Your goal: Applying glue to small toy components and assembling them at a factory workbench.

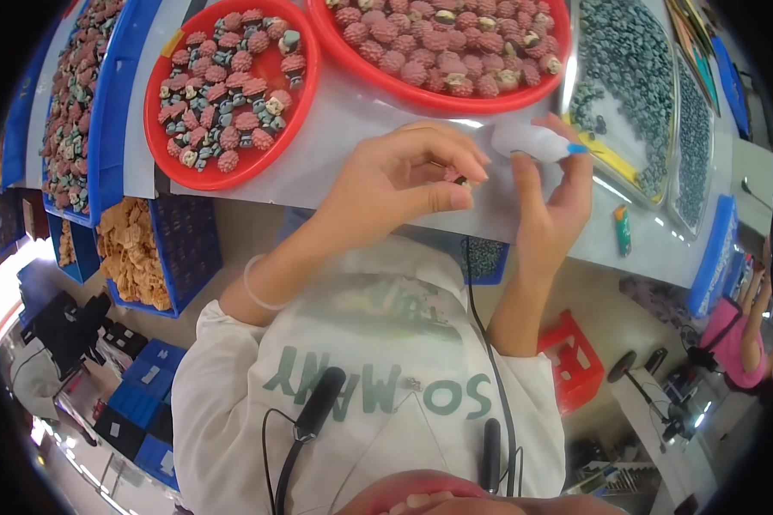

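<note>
My left hand [378, 176] pinches a small pink knobbly figure [453, 174] with a dark underside between thumb and fingertips, above the front edge of the table. Close beside it on the right, my right hand [551, 210] is wrapped round a white squeeze bottle [524, 140] with a blue tip. The bottle lies tilted in the grip, its tip pointing right, away from the figure. Beyond my left hand stands a round red tray [150, 129] of pink-and-grey figures. A second red tray [455, 105], heaped with pink pieces, is at the far middle.
At the right, a clear tray holds small dark green parts [644, 77], with a yellow strip [605, 159] along it. A green lighter [622, 230] lies near the table edge. Blue crates [107, 129] stand left, one with tan pieces [129, 253]. A red stool [571, 365] is below.
</note>
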The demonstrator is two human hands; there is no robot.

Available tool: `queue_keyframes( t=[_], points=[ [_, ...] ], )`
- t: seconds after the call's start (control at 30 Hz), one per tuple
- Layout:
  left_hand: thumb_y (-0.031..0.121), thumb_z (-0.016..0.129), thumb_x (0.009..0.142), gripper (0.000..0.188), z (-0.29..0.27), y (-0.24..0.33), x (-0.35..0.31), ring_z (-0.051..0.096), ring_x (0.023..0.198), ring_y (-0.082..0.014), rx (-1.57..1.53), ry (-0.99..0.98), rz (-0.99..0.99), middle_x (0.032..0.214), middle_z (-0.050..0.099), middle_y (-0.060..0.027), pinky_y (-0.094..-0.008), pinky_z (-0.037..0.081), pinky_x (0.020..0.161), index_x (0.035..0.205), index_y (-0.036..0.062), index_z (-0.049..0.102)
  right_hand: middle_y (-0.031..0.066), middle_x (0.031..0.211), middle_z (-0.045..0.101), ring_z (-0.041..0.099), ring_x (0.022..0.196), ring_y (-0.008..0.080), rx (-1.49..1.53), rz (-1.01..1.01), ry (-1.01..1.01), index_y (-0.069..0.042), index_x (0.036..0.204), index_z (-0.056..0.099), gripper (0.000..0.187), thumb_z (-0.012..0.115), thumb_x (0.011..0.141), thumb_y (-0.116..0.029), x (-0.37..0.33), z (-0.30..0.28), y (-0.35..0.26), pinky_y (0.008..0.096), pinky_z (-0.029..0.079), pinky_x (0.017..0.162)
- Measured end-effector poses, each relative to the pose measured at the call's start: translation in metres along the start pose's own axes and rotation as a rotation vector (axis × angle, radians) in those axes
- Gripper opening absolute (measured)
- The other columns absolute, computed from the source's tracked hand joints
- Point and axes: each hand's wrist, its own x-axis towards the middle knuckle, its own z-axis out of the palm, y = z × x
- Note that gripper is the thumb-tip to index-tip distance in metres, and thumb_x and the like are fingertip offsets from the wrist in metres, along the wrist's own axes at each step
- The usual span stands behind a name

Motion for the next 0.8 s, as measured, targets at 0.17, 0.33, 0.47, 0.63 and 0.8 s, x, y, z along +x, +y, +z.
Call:
queue_keyframes(
  t=[0.17, 0.33, 0.47, 0.63, 0.8],
  points=[
    [0.009, 0.061, 0.08, 0.02, -0.009, 0.006, 0.001, 0.056, 0.084, -0.0155, -0.269, -0.069, -0.235, 0.099, 0.056, -0.012, -0.0268, 0.047, 0.073, 0.097, -0.001, 0.056, 0.0092, 0.099, 0.058, 0.053, 0.092, 0.0182, 0.365, 0.236, 0.018, 0.003, 0.1, 0.053, 0.028, 0.063, 0.075, -0.002, -0.002, 0.002, -0.006, 0.0286, 0.041, 0.083],
    [0.009, 0.059, 0.081, 0.021, -0.005, 0.004, 0.002, 0.057, 0.077, -0.0157, -0.198, -0.058, -0.144, 0.097, 0.056, -0.0127, -0.0261, 0.048, 0.067, 0.099, -0.0017, 0.054, 0.0159, 0.097, 0.057, 0.058, 0.088, 0.0257, 0.535, 0.178, -0.039, 0.007, 0.108, 0.046, 0.04, 0.06, 0.082, -0.02, -0.004, -0.017, 0.003, 0.0356, 0.047, 0.078],
    [0.004, 0.061, 0.078, 0.027, -0.006, 0.006, 0.002, 0.059, 0.074, -0.0167, -0.255, 0.06, -0.195, 0.1, 0.057, -0.0179, -0.023, 0.05, 0.063, 0.103, -0.0026, 0.05, 0.0135, 0.091, 0.056, 0.06, 0.077, 0.0245, 0.582, 0.312, -0.104, 0.008, 0.111, 0.046, 0.054, 0.065, 0.078, -0.029, -0.003, -0.033, -0.004, 0.0344, 0.051, 0.064],
    [0.007, 0.064, 0.077, 0.03, -0.008, 0.002, 0.007, 0.06, 0.081, -0.0189, -0.138, 0.081, -0.121, 0.107, 0.055, -0.0212, -0.0248, 0.051, 0.069, 0.103, -0.0016, 0.051, 0.013, 0.09, 0.056, 0.057, 0.08, 0.0223, 0.332, 0.19, -0.013, 0.005, 0.111, 0.047, 0.069, 0.076, 0.065, -0.038, 0.004, -0.045, 0.006, 0.0314, 0.049, 0.067],
    [0.013, 0.068, 0.074, 0.034, -0.01, -0.005, 0.005, 0.059, 0.083, -0.0185, -0.047, 0.054, -0.082, 0.1, 0.056, -0.0176, -0.0263, 0.05, 0.07, 0.102, -0.0006, 0.053, 0.016, 0.09, 0.056, 0.057, 0.082, 0.0238, 0.422, 0.088, 0.013, 0.004, 0.103, 0.048, 0.066, 0.077, 0.062, -0.04, 0.012, -0.044, -0.002, 0.0309, 0.045, 0.074]
  ],
)
